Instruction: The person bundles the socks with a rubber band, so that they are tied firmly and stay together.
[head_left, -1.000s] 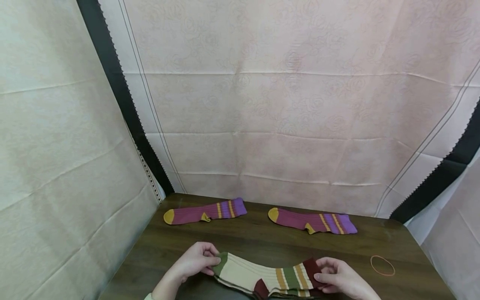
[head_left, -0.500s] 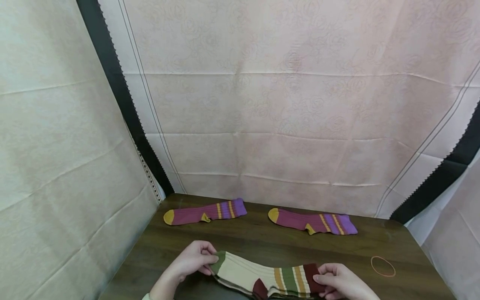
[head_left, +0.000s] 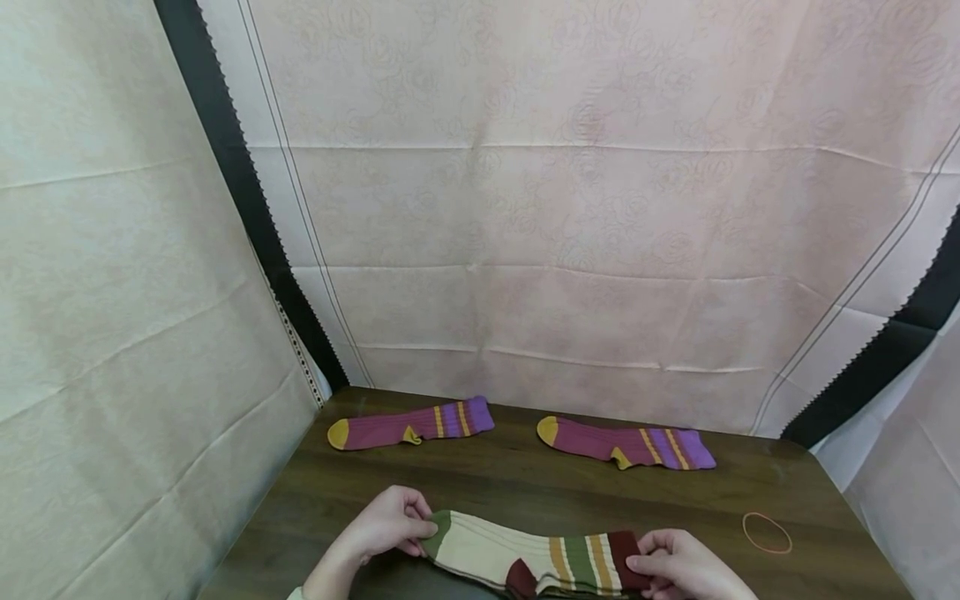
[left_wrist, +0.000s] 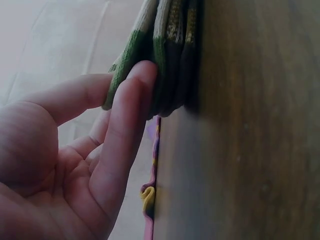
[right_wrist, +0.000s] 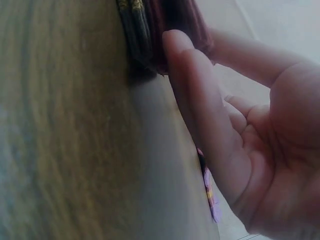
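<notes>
A cream sock [head_left: 495, 543] with a green toe, dark red heel and cuff, and green and mustard stripes lies across the front of the table. It tops a small stack; darker socks [left_wrist: 182, 60] show beneath it in the left wrist view. My left hand [head_left: 390, 525] pinches the green toe between thumb and fingers. At the other end, my right hand [head_left: 682, 565] pinches the dark red cuff [right_wrist: 190, 25]. In the right wrist view, the fingertips reach under the cuff's layer, above the dark layers. The stack's front edge is partly cut off in the head view.
Two purple striped socks with yellow toes lie flat along the back, one left [head_left: 390, 429] and one right [head_left: 600, 440]. An orange rubber band [head_left: 767, 533] rests on the dark wooden table [head_left: 300, 500] at right. Pale cloth walls [head_left: 562, 208] enclose the table's back and sides.
The right hand has come slightly down, and the cream sock's cuff has come down with it. My left hand has shifted very little and keeps its pinch on the toe.
</notes>
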